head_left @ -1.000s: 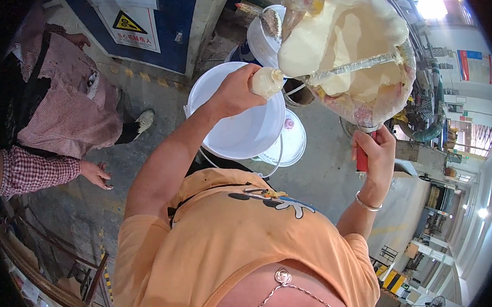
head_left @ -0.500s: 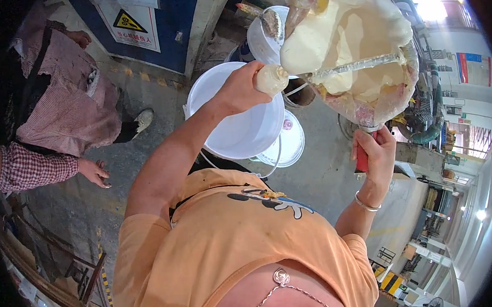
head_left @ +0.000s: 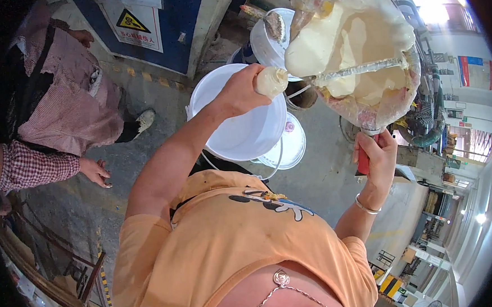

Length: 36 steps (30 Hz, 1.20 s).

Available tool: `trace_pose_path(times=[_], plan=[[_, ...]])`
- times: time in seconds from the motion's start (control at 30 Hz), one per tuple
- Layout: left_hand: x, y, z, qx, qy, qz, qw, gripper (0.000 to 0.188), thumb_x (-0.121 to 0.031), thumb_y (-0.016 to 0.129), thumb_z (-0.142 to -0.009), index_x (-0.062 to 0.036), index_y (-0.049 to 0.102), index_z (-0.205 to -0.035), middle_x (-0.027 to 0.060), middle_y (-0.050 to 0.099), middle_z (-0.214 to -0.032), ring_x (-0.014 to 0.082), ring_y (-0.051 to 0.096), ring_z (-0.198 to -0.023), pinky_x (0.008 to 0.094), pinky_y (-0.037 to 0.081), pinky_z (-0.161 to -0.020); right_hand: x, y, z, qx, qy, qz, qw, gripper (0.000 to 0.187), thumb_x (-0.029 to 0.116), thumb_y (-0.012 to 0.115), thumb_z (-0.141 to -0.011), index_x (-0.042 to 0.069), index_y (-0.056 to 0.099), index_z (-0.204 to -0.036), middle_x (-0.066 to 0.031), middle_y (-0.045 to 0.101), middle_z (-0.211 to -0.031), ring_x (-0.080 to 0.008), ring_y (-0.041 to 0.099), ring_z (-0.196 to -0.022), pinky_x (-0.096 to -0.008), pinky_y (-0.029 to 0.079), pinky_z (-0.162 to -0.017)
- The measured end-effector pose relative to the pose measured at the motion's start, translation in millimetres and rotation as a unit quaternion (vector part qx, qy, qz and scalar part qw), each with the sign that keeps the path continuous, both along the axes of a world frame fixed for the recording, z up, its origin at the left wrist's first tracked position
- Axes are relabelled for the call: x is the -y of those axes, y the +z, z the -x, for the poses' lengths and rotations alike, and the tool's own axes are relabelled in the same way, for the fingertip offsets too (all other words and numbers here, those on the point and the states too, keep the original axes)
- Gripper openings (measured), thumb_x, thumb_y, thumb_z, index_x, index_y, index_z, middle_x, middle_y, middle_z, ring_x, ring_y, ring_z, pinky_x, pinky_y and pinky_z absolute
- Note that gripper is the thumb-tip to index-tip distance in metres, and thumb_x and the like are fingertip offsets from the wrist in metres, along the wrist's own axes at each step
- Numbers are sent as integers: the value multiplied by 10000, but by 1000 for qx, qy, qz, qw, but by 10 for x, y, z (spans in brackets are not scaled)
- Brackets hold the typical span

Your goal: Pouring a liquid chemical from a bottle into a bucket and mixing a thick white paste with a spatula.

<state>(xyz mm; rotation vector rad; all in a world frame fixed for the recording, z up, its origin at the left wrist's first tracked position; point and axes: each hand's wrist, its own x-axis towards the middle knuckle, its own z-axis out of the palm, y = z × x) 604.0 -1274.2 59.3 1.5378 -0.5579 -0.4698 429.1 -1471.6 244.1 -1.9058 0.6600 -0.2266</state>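
My left hand (head_left: 242, 92) is closed around a translucent, cream-smeared bottle (head_left: 272, 82), held over a white bucket (head_left: 239, 132). To the right is a large residue-crusted bucket (head_left: 413, 90) with thick cream liquid (head_left: 363, 45) in it. A coated bar (head_left: 359, 68) spans its mouth. At that bucket's near rim, my right hand (head_left: 376, 151) grips the red handle of a scraper (head_left: 363, 162). Its metal end meets the crusted rim, and the rest of the blade is hidden.
Behind the white bucket stands another white pail (head_left: 270, 45) with a crusted brush (head_left: 275, 27) at its rim. A white lid (head_left: 289, 142) lies low beside the bucket. On the left is another person in a checked sleeve (head_left: 38, 166), near a blue cabinet (head_left: 173, 23).
The view has shifted very slightly. Both hands keep their holds, with no clear movement of the bottle, scraper or buckets.
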Motion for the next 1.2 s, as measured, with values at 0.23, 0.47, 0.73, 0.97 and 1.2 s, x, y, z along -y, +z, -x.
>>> trace_pose_path(times=[0.23, 0.47, 0.73, 0.97, 1.2], plan=[[-23, 13, -55, -3, -1, -19, 1000, 574, -110, 779, -649, -15, 539, -1162, 138, 633, -1101, 257, 615, -1029, 336, 467, -920, -24, 1, -77, -4, 6, 13, 1000, 123, -10, 645, -796, -22, 597, -908, -33, 584, -679, -92, 522, -500, -232, 412, -454], [3, 27, -90, -8, -21, -40, 999, 622, -101, 799, -654, -41, 529, -1212, 92, 626, -1132, 216, 612, -1037, 336, 471, -931, -7, -21, -90, -4, 9, 35, 999, 95, 38, 621, -805, -14, 597, -880, -61, 583, -659, -115, 522, -480, -242, 414, -438], [6, -8, -96, -17, -24, -23, 999, 602, -99, 794, -665, -38, 528, -1202, 88, 628, -1111, 208, 609, -1035, 334, 467, -929, -23, 30, -115, 12, 16, 54, 998, 82, 28, 619, -802, -25, 594, -859, -59, 579, -633, -116, 506, -448, -245, 403, -423], [67, -1, -99, -8, -15, -16, 1000, 588, -105, 786, -654, -21, 535, -1180, 119, 633, -1102, 241, 613, -1031, 338, 467, -919, 42, 48, -118, 8, 37, 28, 999, 118, -22, 640, -800, -26, 603, -911, -28, 584, -683, -89, 520, -510, -236, 423, -459], [64, 32, -109, -3, 5, -17, 1000, 603, -115, 782, -646, -8, 532, -1183, 157, 632, -1103, 277, 611, -1040, 343, 461, -927, 53, 60, -134, 5, 43, 31, 999, 109, -22, 634, -800, -23, 602, -904, -31, 584, -680, -89, 519, -505, -234, 418, -455]])
